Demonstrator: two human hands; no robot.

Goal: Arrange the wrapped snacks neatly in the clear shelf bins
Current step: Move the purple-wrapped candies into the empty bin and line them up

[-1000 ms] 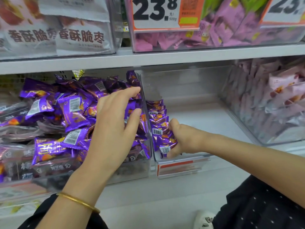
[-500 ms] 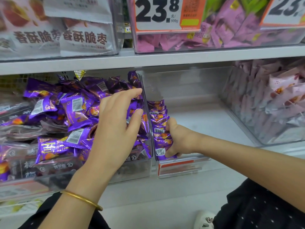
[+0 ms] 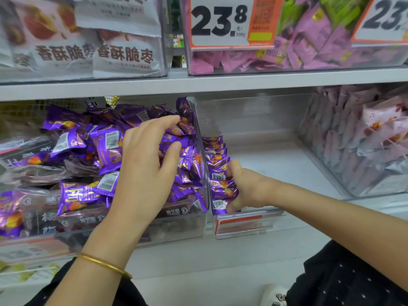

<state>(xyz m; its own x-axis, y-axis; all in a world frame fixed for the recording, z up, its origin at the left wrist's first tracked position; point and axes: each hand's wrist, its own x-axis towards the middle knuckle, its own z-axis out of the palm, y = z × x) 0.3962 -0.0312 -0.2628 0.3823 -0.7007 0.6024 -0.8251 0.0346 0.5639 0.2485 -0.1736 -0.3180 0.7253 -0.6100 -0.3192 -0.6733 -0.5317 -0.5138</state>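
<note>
A loose heap of purple wrapped snacks (image 3: 84, 151) fills the clear bin on the left (image 3: 176, 230). My left hand (image 3: 145, 164) lies on top of this heap, its fingertips curled onto a purple snack near the bin's right wall. In the middle clear bin (image 3: 249, 224) a tidy row of purple snacks (image 3: 217, 171) stands on edge against the left wall. My right hand (image 3: 245, 186) presses against the side of that row, thumb at its front end, fingers wrapped round it.
The right bin (image 3: 344, 186) holds pale pink packets. On the shelf above stand a bin of white date bags (image 3: 123, 54) and a bin of pink snacks with a 23.8 price card (image 3: 220, 21). Most of the middle bin's floor (image 3: 276, 164) is bare.
My left hand's fingers have curled down onto a purple snack at the top of the heap. My right hand stays pressed on the standing row.
</note>
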